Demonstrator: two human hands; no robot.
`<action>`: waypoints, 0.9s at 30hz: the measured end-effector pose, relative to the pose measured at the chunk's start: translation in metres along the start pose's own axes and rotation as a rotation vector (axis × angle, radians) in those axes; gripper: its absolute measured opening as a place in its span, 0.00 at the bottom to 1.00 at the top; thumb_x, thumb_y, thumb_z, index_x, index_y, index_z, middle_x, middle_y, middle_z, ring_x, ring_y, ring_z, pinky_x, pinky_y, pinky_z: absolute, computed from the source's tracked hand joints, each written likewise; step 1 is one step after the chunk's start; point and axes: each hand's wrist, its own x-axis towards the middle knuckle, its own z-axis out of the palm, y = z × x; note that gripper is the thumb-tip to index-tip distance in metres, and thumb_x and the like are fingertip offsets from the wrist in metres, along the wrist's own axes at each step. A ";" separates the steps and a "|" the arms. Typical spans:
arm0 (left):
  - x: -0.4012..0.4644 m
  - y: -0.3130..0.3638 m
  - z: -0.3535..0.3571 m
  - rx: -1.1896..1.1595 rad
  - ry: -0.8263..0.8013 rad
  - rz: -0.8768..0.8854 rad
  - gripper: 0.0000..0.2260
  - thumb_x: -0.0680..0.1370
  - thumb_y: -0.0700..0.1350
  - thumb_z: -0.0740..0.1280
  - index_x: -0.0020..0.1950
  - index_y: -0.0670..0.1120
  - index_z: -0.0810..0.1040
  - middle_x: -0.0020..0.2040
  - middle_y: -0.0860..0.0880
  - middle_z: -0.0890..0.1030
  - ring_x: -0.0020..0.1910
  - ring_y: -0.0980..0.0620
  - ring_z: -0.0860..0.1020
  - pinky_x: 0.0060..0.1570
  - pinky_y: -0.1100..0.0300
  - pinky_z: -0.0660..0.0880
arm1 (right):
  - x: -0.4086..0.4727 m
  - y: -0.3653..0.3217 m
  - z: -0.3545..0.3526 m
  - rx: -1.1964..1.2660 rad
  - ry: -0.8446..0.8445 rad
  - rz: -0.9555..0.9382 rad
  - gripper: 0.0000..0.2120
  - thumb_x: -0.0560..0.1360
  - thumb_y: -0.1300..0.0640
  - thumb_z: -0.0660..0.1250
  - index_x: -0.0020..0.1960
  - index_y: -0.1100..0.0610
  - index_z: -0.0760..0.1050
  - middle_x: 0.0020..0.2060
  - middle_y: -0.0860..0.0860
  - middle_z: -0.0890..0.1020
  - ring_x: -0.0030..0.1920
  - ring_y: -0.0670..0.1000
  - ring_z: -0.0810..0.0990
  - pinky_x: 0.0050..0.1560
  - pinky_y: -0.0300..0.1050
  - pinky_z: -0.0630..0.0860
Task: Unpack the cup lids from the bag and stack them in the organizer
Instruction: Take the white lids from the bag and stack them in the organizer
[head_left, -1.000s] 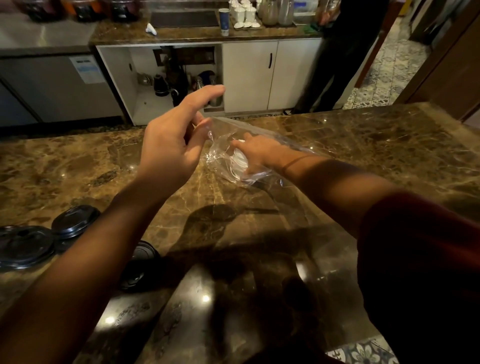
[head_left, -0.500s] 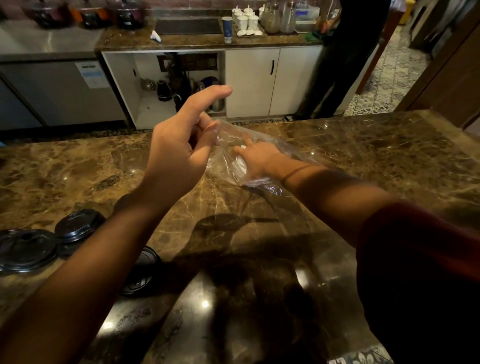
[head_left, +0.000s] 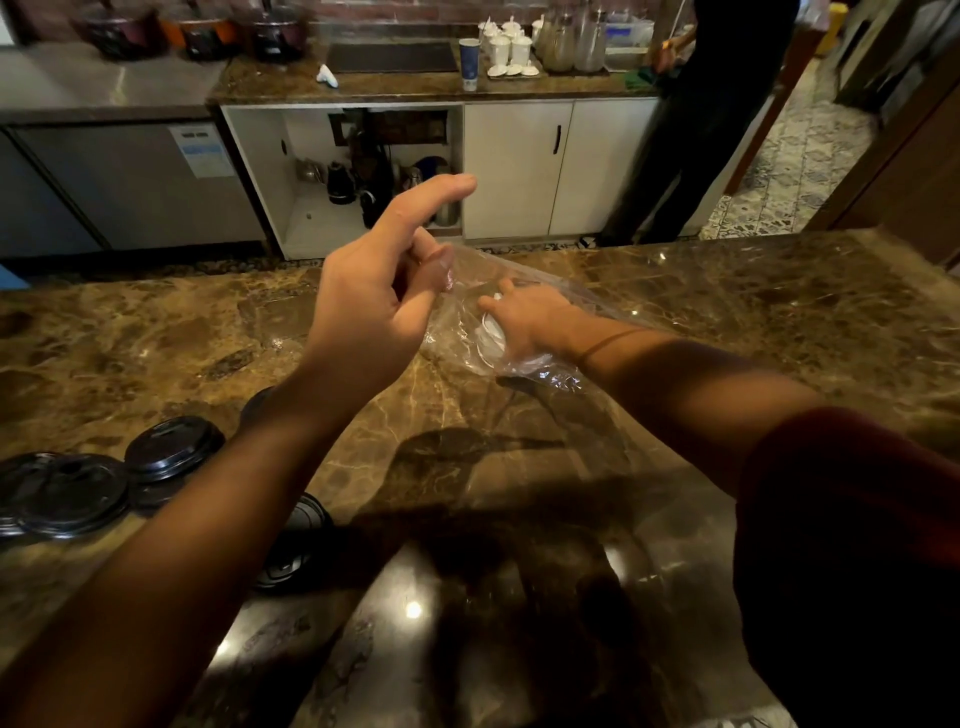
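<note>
Nearest the camera, black cup lids (head_left: 72, 493) lie loose on the brown marble counter (head_left: 779, 312) at the lower left, one more (head_left: 291, 545) partly hidden under the left forearm. Farther out, the left hand (head_left: 374, 301) is raised above the counter and pinches the edge of the clear plastic bag (head_left: 467, 312) between thumb and curled fingers, index finger pointing outward, while the right hand (head_left: 530, 322) is inside the bag, its fingers curled round white lids (head_left: 491, 332). Beyond the counter, a person in dark clothes (head_left: 711, 119) stands by white cabinets (head_left: 550, 166).
</note>
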 end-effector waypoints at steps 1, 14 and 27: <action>0.000 0.000 0.000 -0.001 0.000 -0.003 0.23 0.83 0.36 0.66 0.78 0.47 0.69 0.41 0.47 0.80 0.34 0.51 0.75 0.37 0.64 0.72 | 0.000 0.001 -0.002 0.007 -0.019 -0.009 0.43 0.69 0.35 0.76 0.77 0.47 0.64 0.70 0.57 0.73 0.53 0.55 0.76 0.44 0.46 0.71; 0.002 0.005 0.006 -0.011 -0.029 0.000 0.23 0.84 0.36 0.65 0.78 0.45 0.68 0.42 0.45 0.81 0.36 0.49 0.78 0.38 0.60 0.76 | -0.013 0.003 -0.001 0.024 -0.002 -0.042 0.54 0.76 0.36 0.71 0.85 0.50 0.39 0.83 0.56 0.55 0.63 0.59 0.79 0.52 0.47 0.74; -0.002 0.007 0.010 0.016 -0.018 0.070 0.21 0.83 0.35 0.66 0.77 0.42 0.70 0.41 0.46 0.81 0.36 0.53 0.78 0.39 0.65 0.76 | -0.031 -0.001 -0.002 -0.029 -0.001 -0.158 0.31 0.82 0.47 0.67 0.82 0.47 0.61 0.84 0.57 0.51 0.71 0.65 0.71 0.66 0.58 0.74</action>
